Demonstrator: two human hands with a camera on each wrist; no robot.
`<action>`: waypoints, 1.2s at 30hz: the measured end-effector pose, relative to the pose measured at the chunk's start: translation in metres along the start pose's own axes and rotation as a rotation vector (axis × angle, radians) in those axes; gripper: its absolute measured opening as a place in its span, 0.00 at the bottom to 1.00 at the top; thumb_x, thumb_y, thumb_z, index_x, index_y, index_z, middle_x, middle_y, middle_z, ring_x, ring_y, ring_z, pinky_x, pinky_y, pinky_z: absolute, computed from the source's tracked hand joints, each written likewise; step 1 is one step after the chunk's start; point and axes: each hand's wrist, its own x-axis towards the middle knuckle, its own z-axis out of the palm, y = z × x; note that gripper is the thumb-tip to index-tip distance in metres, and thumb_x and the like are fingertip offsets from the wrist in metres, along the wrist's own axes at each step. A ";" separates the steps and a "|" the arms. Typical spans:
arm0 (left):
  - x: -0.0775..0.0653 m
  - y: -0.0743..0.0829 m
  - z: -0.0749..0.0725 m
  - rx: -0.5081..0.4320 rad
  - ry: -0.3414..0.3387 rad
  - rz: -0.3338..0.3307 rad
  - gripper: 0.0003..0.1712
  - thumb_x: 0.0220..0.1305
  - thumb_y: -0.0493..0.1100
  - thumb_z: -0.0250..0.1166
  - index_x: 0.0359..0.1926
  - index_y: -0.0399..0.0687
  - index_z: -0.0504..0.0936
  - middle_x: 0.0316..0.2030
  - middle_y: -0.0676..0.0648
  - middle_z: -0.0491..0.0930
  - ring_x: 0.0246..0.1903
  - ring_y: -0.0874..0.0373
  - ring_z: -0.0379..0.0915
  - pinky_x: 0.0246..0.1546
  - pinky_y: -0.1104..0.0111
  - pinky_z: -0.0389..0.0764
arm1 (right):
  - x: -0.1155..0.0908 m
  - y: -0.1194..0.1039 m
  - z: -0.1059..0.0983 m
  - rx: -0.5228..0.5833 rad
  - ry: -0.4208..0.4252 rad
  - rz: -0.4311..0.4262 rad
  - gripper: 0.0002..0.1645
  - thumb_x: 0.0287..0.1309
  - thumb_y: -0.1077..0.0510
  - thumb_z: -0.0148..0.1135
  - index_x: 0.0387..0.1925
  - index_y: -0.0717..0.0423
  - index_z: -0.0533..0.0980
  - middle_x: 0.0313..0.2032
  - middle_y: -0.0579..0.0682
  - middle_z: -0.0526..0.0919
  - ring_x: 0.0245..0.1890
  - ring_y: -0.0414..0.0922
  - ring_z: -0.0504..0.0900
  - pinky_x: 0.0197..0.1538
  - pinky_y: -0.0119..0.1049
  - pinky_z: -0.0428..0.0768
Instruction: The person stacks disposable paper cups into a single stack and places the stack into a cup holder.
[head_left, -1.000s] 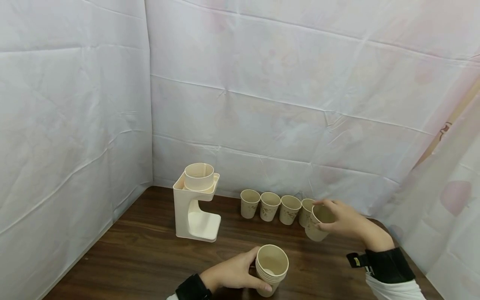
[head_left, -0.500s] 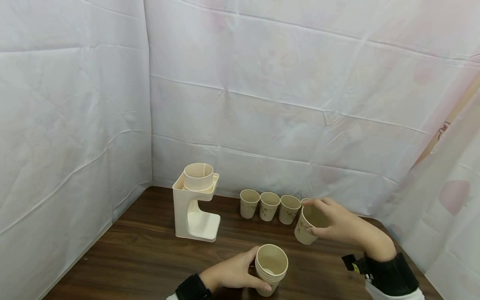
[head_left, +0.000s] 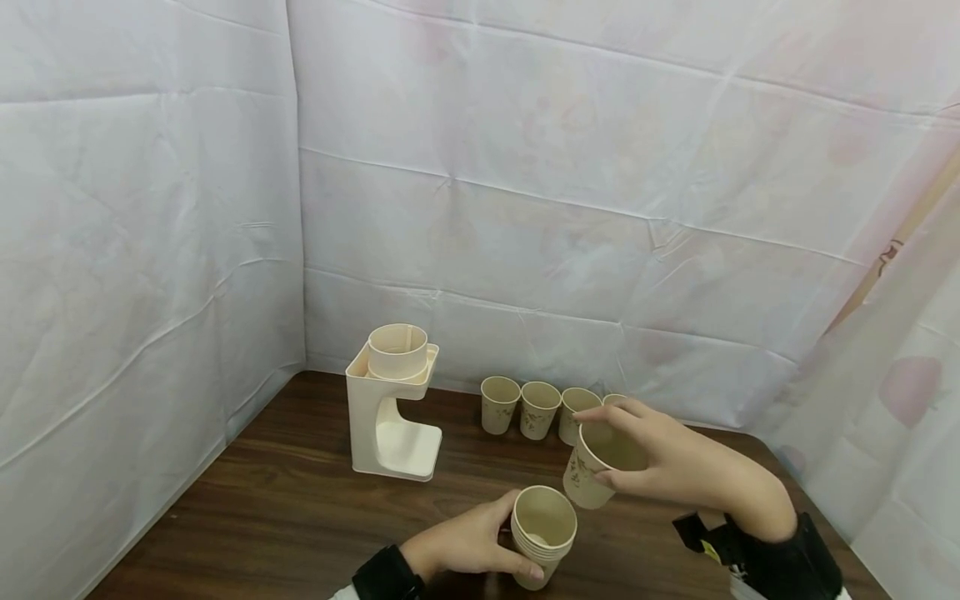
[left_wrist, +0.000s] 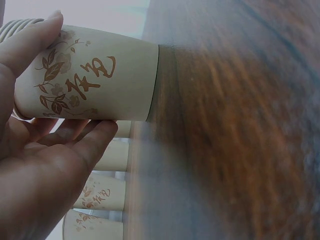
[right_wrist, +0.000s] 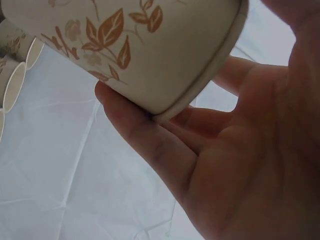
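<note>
My left hand (head_left: 468,537) grips a stack of nested paper cups (head_left: 542,550), upright near the front of the table. In the left wrist view the lowest cup (left_wrist: 125,75) carries a brown leaf print, its base on the wood, with thumb and fingers on opposite sides. My right hand (head_left: 667,458) holds one paper cup (head_left: 582,483) near its rim, slightly tilted, just to the right of and beyond the stack. The right wrist view shows fingers against the printed wall of this cup (right_wrist: 165,60). Its bottom is out of that view.
Several more paper cups (head_left: 498,408) stand in a row along the back; the right hand and its cup partly cover the rightmost ones. A cream stand (head_left: 363,425) with a round holder (head_left: 397,354) on top is at the left. White cloth (head_left: 480,233) hangs behind the table (head_left: 285,508).
My right hand has carried its cup left and toward the front, away from the right end of the row and closer to the stack. The left hand and stack keep their place.
</note>
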 end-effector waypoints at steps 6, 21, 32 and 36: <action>0.000 0.000 0.000 0.000 -0.006 -0.001 0.42 0.52 0.52 0.70 0.64 0.62 0.57 0.53 0.56 0.73 0.53 0.64 0.66 0.54 0.66 0.70 | 0.004 -0.007 0.000 -0.016 0.001 -0.097 0.34 0.53 0.45 0.65 0.61 0.33 0.63 0.51 0.37 0.70 0.52 0.38 0.68 0.49 0.46 0.77; 0.001 -0.001 -0.002 -0.040 -0.044 -0.034 0.44 0.54 0.51 0.69 0.67 0.63 0.53 0.54 0.59 0.71 0.53 0.65 0.66 0.54 0.67 0.71 | 0.012 -0.021 0.016 0.041 -0.067 -0.121 0.34 0.53 0.40 0.63 0.61 0.27 0.61 0.53 0.32 0.69 0.52 0.34 0.68 0.50 0.42 0.77; 0.002 -0.004 -0.002 -0.049 -0.060 -0.041 0.43 0.56 0.52 0.68 0.67 0.63 0.53 0.53 0.59 0.72 0.52 0.65 0.67 0.53 0.68 0.71 | 0.016 -0.026 0.029 0.086 -0.128 -0.083 0.35 0.52 0.43 0.65 0.60 0.25 0.62 0.51 0.35 0.69 0.49 0.34 0.70 0.49 0.41 0.77; 0.002 -0.004 -0.002 -0.027 -0.046 -0.044 0.44 0.55 0.53 0.68 0.67 0.64 0.53 0.53 0.59 0.71 0.52 0.66 0.66 0.54 0.67 0.71 | 0.016 -0.027 0.034 0.095 -0.141 -0.076 0.35 0.52 0.44 0.66 0.60 0.25 0.62 0.50 0.37 0.70 0.47 0.35 0.71 0.48 0.41 0.77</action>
